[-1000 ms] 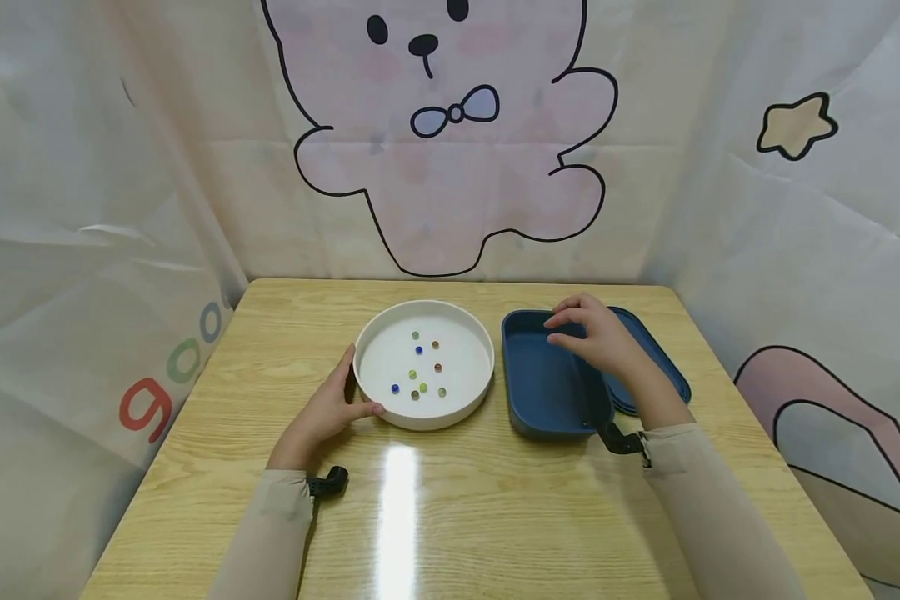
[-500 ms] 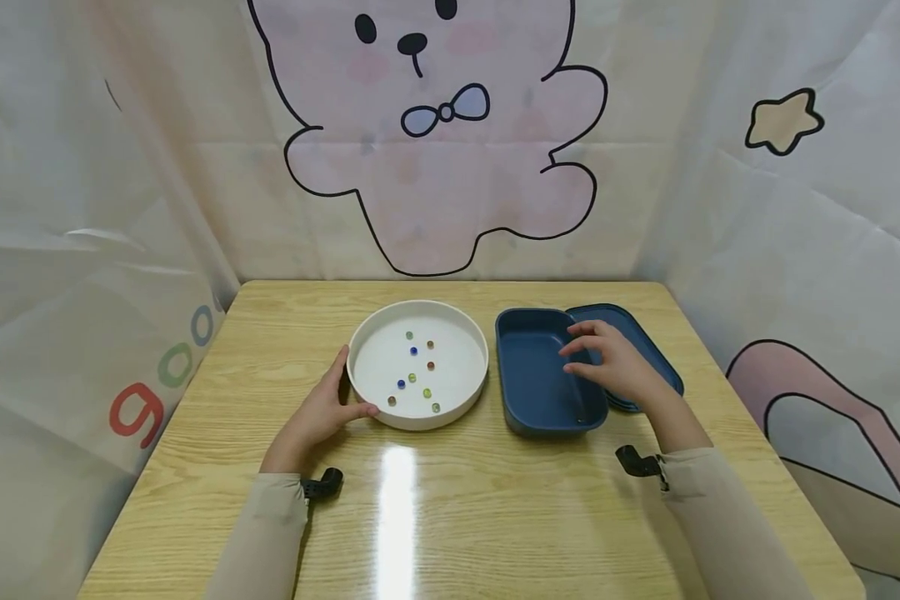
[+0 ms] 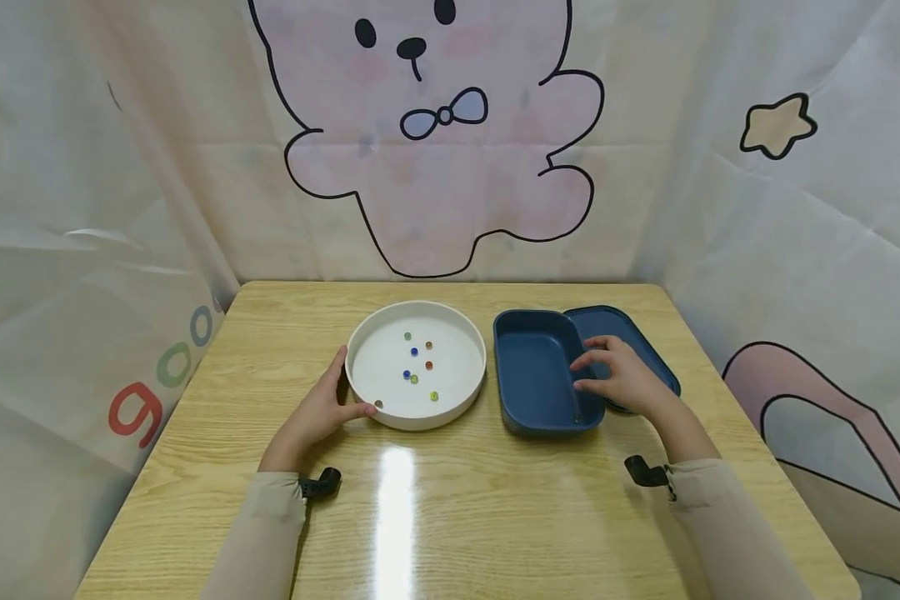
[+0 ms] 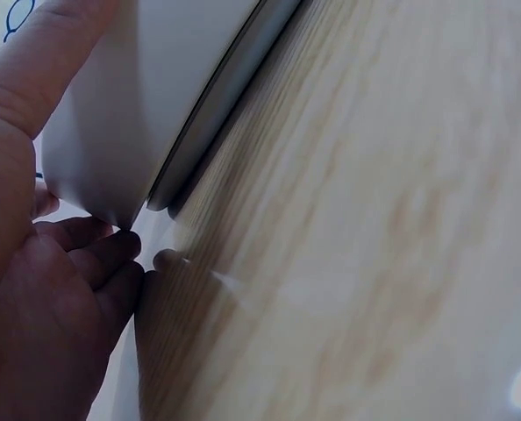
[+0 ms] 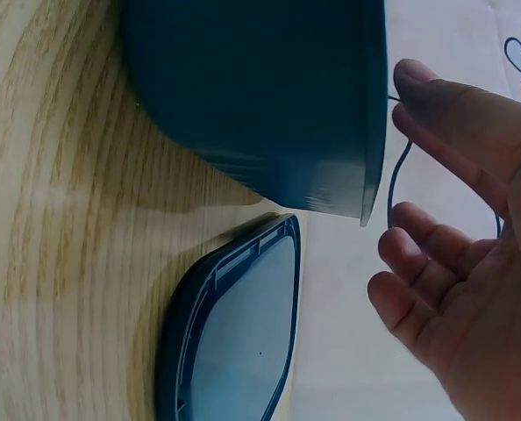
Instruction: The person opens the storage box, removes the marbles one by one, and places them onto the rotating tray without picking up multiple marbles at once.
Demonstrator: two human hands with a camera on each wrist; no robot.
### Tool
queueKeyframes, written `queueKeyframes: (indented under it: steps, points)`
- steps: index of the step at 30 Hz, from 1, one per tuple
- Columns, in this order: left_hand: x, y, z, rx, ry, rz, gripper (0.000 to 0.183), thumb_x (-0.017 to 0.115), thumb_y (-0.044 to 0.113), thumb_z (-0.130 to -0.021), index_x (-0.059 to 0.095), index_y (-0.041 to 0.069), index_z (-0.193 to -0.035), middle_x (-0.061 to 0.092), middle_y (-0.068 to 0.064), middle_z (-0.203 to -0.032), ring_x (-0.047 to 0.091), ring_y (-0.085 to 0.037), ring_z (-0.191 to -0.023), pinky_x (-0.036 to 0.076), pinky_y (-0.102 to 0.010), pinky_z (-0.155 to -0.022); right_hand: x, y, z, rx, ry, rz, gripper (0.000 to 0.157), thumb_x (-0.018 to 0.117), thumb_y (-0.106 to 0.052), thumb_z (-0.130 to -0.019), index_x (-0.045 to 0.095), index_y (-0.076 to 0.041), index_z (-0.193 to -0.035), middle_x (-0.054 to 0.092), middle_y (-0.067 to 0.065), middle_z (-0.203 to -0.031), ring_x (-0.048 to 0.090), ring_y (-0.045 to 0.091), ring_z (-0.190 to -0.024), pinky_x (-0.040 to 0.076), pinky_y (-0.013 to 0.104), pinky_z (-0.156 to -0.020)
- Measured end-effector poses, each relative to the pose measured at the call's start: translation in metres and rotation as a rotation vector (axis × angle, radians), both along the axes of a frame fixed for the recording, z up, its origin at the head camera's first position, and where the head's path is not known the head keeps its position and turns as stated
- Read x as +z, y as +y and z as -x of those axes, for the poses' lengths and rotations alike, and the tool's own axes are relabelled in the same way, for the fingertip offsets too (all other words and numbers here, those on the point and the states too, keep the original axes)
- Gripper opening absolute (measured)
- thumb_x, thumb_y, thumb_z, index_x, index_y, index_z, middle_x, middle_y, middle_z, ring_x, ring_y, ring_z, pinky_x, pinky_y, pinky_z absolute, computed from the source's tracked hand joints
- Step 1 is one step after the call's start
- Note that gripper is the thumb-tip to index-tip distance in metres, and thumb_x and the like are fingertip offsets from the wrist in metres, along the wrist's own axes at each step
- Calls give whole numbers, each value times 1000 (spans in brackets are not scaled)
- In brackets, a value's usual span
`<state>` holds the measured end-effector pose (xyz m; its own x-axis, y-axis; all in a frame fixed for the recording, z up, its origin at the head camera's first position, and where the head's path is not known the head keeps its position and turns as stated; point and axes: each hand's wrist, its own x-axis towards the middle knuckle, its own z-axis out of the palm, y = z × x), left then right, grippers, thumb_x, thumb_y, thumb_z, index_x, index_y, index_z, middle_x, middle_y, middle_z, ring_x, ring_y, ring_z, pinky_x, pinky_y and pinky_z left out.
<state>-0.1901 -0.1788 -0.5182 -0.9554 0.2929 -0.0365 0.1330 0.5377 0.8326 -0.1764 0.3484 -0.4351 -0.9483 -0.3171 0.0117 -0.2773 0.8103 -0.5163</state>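
My left hand (image 3: 322,417) holds the left side of a round white dish (image 3: 468,400), thumb at the rim and fingers against the outer wall. Several small glass marbles lie scattered on its floor, among them a blue marble (image 3: 414,352) and a brown marble (image 3: 378,404) close by the thumb. My right hand (image 3: 618,375) hovers at the right rim of a deep blue box (image 3: 540,367), fingers loosely bent with nothing between them. Inside the box, one small marble (image 3: 577,419) shows in the near right corner.
A blue lid (image 3: 645,350) lies on the wooden table (image 3: 495,517), partly behind the box on its right. In the right wrist view, the lid (image 5: 243,333) shows its rimmed edge. Printed cloth (image 3: 450,192) hangs behind and at both sides.
My right hand has moved right, from over the blue box to its right rim. Marbles in the dish have rolled, the brown one towards my left thumb. My left hand stays on the dish.
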Motion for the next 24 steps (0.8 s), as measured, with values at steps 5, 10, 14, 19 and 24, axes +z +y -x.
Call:
queueKeyframes:
  steps: [5,10,14,19,24]
  points:
    - [-2,3,0,-1,-7,2,134,85,59,-76,-5,19,-166,1,-6,-173,6,-34,-159,13,-61,-125,-4,3,-3,0,-55,14,31,81,-24,-90,75,-8,-116,35,28,-153,33,54,-139,40,69,-104]
    - [-1,4,0,8,-20,4,135,84,62,-75,-6,21,-166,1,-6,-173,6,-34,-159,13,-61,-125,-4,7,-3,13,-61,26,32,82,-22,-89,75,-7,-117,35,28,-152,35,52,-137,42,67,-102]
    - [1,5,1,6,-24,17,135,84,62,-75,-9,23,-166,0,-7,-173,5,-36,-158,13,-61,-125,-3,8,-4,12,-52,5,32,82,-21,-89,75,-8,-117,41,26,-140,44,47,-126,46,61,-95]
    - [3,4,0,14,-25,13,134,86,56,-77,-8,22,-166,0,-6,-173,4,-34,-159,13,-60,-125,-2,8,-5,2,-81,-47,33,83,-24,-88,75,-10,-118,45,22,-126,49,40,-109,46,50,-83]
    - [3,1,-1,13,-25,12,134,86,56,-77,-8,20,-166,-1,-6,-173,4,-35,-159,12,-61,-125,-8,5,-4,-8,-134,-82,28,83,-29,-88,78,-14,-112,47,22,-124,51,33,-98,46,44,-78]
